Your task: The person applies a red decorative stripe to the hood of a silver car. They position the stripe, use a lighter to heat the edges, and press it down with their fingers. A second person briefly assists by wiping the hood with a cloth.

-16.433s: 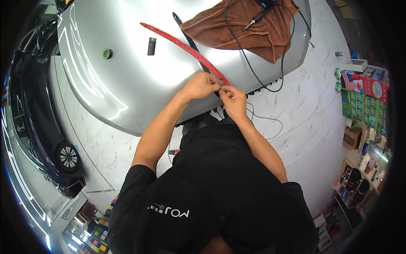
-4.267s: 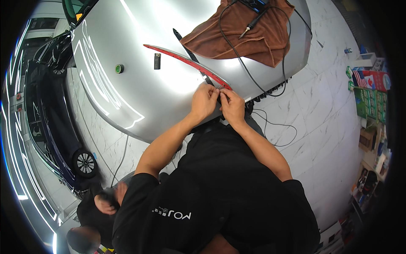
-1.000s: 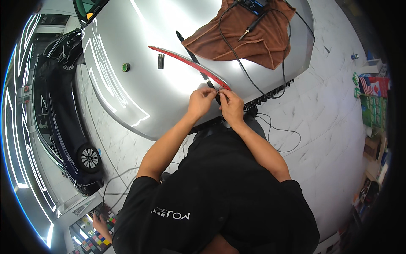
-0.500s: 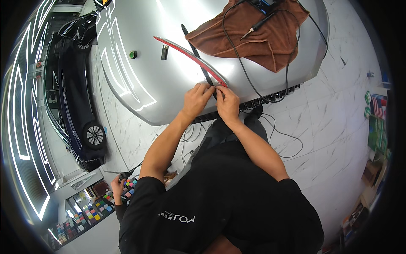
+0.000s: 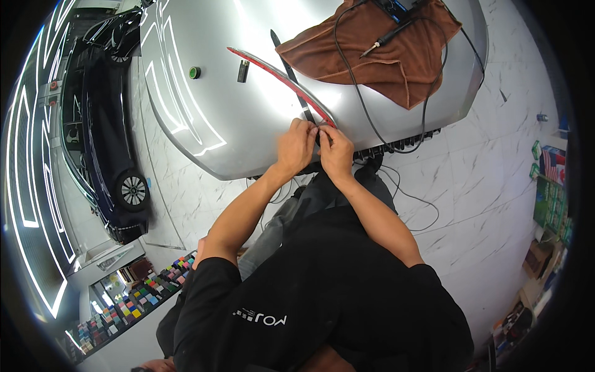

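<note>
My left hand (image 5: 296,146) and right hand (image 5: 336,152) meet at the near edge of a silver car hood (image 5: 204,118), fingertips pinched close together. A curved, slim trim strip with red backing (image 5: 291,82) lies on the hood, its near end at my right fingertips. Beneath it crosses a narrow, flat black strip (image 5: 305,106), which runs down between my hands. My left thumb and forefinger are closed; whatever they pinch is hidden. My left hand is slightly blurred.
A brown cloth (image 5: 347,53) on the hood bears a corded soldering-iron-like tool (image 5: 387,38). A small black lighter-shaped object (image 5: 243,71) and a round green-topped tin (image 5: 194,72) lie left. A dark car (image 5: 111,130) stands farther left. Another person is partly visible at lower left.
My left hand has turned slightly, its back more raised; the fingertips stay together. The other person's hand with a black tool at lower left has gone from sight. The whole view has shifted slightly.
</note>
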A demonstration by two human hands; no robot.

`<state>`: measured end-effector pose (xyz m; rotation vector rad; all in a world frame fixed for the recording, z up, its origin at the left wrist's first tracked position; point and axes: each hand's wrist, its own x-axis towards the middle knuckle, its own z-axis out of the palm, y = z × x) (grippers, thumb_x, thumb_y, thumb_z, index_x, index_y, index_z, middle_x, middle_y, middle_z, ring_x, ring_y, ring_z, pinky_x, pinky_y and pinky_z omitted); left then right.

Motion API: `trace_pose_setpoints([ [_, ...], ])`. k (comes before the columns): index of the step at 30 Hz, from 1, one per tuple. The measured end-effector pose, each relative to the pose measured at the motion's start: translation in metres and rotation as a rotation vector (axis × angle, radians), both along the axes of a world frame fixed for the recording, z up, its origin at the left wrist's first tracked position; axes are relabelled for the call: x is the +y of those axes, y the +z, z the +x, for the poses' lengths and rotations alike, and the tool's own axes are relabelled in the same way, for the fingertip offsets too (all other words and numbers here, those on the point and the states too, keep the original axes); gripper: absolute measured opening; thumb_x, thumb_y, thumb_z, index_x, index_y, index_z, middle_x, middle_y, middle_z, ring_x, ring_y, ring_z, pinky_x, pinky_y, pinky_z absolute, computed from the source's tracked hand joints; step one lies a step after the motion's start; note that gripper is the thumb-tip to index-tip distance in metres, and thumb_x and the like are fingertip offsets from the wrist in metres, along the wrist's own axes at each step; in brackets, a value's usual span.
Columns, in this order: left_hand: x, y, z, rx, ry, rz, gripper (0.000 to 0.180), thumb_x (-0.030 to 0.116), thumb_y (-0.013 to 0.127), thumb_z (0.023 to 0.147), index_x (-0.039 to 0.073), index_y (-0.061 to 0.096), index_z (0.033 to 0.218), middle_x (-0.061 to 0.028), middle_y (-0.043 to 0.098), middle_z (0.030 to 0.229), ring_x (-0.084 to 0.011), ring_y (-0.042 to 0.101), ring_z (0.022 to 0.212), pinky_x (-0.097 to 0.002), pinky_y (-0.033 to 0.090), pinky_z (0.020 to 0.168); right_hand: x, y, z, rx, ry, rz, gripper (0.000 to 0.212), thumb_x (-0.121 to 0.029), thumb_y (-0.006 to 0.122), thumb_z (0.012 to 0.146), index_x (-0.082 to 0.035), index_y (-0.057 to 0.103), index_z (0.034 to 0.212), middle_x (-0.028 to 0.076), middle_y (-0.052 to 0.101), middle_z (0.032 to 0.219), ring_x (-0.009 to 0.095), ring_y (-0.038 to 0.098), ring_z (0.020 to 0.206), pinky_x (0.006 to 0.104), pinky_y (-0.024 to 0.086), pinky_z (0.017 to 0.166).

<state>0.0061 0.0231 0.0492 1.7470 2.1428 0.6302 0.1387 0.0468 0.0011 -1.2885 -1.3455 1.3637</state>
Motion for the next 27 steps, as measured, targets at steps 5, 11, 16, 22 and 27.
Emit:
trace_pose_setpoints([
  [5,0.016,-0.007,-0.003,-0.785,0.535,-0.455,0.024,0.024,0.071,0.108,0.0,0.075,0.104,-0.0083,0.067,0.084,-0.0164,0.052,0.06,-0.0334,0.04,0.052,0.0,0.003,0.005,0.008,0.061,-0.024,0.015,-0.009,0.07,0.105,-0.002,0.079,0.116,0.016,0.075,0.095,0.031,0.074,0.071,0.0424,0.056,0.069],
  [11,0.011,0.008,-0.007,-0.799,0.471,-0.376,0.018,0.017,0.075,0.105,0.001,0.078,0.111,-0.0045,0.071,0.097,-0.0102,0.047,0.059,-0.0292,0.039,0.051,-0.001,-0.002,0.005,0.059,0.053,-0.03,0.017,-0.01,0.068,0.108,-0.001,0.078,0.119,0.014,0.075,0.093,0.024,0.073,0.061,0.0381,0.055,0.062],
  [16,-0.002,0.014,-0.01,0.02,-0.089,0.056,0.025,0.009,0.081,0.096,0.008,0.081,0.121,-0.0073,0.076,0.104,-0.0238,0.071,0.072,-0.0362,0.057,0.065,-0.001,0.005,0.005,0.069,0.067,-0.076,0.017,-0.009,0.068,0.108,-0.001,0.078,0.119,0.014,0.075,0.094,0.023,0.074,0.062,0.0373,0.056,0.062],
  [22,0.007,0.017,-0.026,0.203,-0.307,0.067,0.019,0.013,0.081,0.096,0.012,0.082,0.115,-0.0019,0.075,0.106,-0.0249,0.075,0.082,-0.039,0.06,0.067,-0.001,0.004,0.006,0.056,0.07,-0.069,0.017,-0.009,0.068,0.108,-0.001,0.078,0.119,0.014,0.074,0.094,0.023,0.074,0.061,0.0376,0.056,0.063],
  [27,0.016,0.028,-0.027,0.263,-0.434,0.065,0.012,0.017,0.081,0.097,0.012,0.083,0.107,-0.0028,0.075,0.103,-0.0245,0.075,0.084,-0.0385,0.06,0.066,0.002,0.003,0.005,0.063,0.051,-0.066,0.017,-0.009,0.068,0.107,-0.001,0.078,0.118,0.014,0.075,0.093,0.024,0.074,0.062,0.0378,0.056,0.064],
])
